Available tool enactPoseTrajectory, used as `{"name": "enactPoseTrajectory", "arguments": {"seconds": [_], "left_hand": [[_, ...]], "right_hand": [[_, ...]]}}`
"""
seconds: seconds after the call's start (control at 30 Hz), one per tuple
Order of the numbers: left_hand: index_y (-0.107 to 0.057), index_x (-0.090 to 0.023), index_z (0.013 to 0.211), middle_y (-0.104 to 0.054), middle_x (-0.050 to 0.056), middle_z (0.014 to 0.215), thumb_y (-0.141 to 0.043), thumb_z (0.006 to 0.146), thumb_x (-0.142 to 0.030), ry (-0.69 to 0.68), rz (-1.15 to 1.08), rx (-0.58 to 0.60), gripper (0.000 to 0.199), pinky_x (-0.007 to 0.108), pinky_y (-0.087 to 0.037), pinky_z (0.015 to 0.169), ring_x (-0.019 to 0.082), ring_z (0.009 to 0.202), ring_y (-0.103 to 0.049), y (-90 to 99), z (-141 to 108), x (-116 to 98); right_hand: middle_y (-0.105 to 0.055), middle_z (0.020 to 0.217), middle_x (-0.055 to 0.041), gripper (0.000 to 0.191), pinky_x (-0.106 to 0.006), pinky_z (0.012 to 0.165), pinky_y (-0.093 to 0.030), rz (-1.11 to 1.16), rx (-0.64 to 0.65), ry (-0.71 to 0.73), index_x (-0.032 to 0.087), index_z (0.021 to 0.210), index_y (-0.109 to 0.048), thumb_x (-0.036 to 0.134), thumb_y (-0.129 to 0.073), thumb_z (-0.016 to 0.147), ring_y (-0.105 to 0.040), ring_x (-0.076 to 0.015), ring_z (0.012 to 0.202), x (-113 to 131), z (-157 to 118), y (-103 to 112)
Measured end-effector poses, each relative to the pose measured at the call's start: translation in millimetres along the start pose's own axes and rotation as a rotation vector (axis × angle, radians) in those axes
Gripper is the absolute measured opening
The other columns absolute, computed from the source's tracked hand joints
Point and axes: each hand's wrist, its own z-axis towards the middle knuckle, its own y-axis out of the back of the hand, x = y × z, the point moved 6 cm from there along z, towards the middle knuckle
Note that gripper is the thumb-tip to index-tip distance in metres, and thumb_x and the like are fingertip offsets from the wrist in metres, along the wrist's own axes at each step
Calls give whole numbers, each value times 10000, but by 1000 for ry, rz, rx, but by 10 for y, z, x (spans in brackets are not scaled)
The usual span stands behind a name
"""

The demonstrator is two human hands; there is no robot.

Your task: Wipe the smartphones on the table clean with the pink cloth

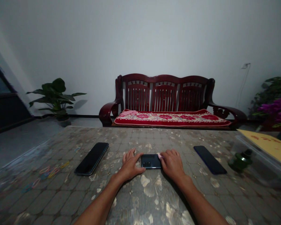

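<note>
A dark smartphone lies face down and sideways on the patterned tablecloth, its camera block at the left end. My left hand grips that end between thumb and forefinger. At the other end, my right hand is closed with a small pale pink cloth-like piece under its fingers, against the phone's back. Most of that piece is hidden by the hand. Left of my hands lies a larger black phone, screen up. A dark blue phone lies to the right.
Colourful rubber bands are scattered on the tablecloth at left. A green bottle stands at right by a clear plastic box with a yellow sheet on top. Beyond the table is a wooden sofa.
</note>
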Motion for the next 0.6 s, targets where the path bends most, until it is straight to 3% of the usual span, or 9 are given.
{"name": "enactPoseTrajectory", "arguments": {"seconds": [0.1,0.33,0.6], "left_hand": [[-613,-308,1379,-367,142,1617,-792,723,-339,1,2,1,680,553,-138,1251,362,1540,-266,-12,2,16],[-617,-303,1372,-371,159,1616,-801,714,-343,2,-10,0,684,559,-131,1250,357,1541,-270,15,-12,-17],[-611,-290,1381,-369,165,1613,-800,722,-340,5,-9,-2,687,565,-117,1255,355,1536,-280,30,-31,-42]], "right_hand": [[-715,1009,-61,253,-338,933,-295,16,-4,36,259,1071,-759,295,-513,1024,-580,-231,1004,40,-11,2],[-726,990,-74,275,-362,916,-293,-62,-4,-69,241,1004,-773,301,-506,1029,-594,-251,994,-124,29,38],[-713,1015,-62,276,-352,982,-284,15,5,65,276,1078,-759,323,-489,1041,-581,-232,1017,121,-5,43]]}}
